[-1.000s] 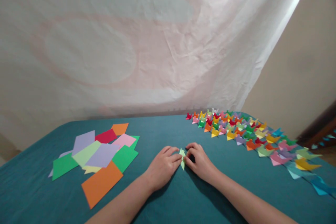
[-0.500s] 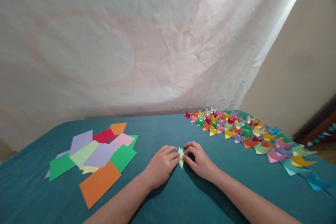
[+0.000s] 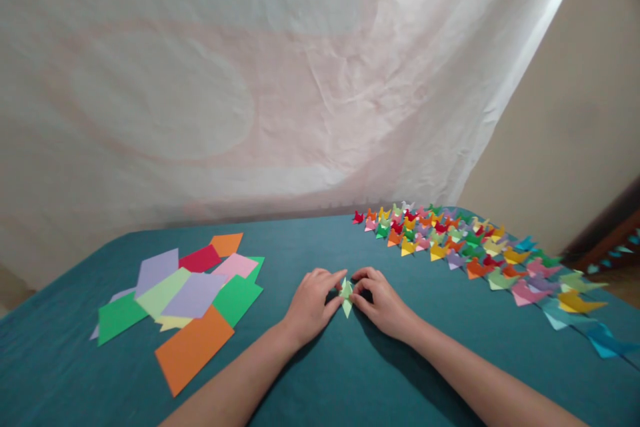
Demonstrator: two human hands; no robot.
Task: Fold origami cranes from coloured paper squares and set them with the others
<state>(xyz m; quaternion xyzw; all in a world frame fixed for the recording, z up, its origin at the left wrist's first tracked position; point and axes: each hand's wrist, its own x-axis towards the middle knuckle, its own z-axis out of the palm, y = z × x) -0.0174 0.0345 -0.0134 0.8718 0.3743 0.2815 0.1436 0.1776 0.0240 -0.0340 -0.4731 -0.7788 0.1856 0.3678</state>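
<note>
A small light-green folded paper piece [image 3: 346,297] lies on the teal tablecloth [image 3: 320,373] between my two hands. My left hand [image 3: 313,303] presses its fingertips on the piece's left side. My right hand [image 3: 380,300] pinches its right side with curled fingers. Both hands rest on the cloth near the table's middle.
Loose coloured paper sheets [image 3: 185,297] lie spread at the left, an orange one [image 3: 193,347] nearest. Rows of many small folded paper birds [image 3: 465,250] run along the right side to the table edge. A white cloth [image 3: 250,80] hangs behind the table.
My left fingers have stretched forward over the green piece. The hands stay in nearly the same place and the view has shifted slightly.
</note>
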